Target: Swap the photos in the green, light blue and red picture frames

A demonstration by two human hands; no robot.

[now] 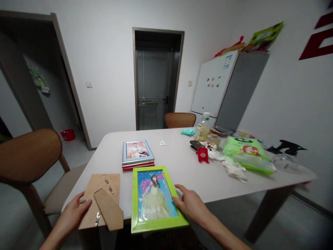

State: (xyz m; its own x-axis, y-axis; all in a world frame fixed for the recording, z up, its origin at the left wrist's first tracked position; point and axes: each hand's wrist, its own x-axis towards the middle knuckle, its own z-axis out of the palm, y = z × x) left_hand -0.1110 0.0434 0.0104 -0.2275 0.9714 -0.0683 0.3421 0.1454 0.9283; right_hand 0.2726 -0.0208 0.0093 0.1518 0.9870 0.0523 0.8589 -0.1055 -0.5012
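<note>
My left hand [74, 212] grips the left edge of a brown picture-frame backing board [92, 189], thumb on top. Metal clips and a fold-out stand leg [108, 210] are on the board's upper face. To its right, a lime-green picture frame [134, 201] holds a picture of a figure in a pale dress. Its lower end extends past the table's front edge. My right hand [191, 205] holds the frame by its right side, with the thumb over the border and the other fingers partly hidden. Behind the frame sits a stack of picture frames [137, 152], a light blue one on top.
On the table's right are a bottle [202, 128], a red card-like item [203, 155], crumpled white gloves or cloth [234, 170] and a green tissue pack [247, 152]. Wooden chairs [31, 156] stand at the left and far side. A refrigerator [215, 83] is behind.
</note>
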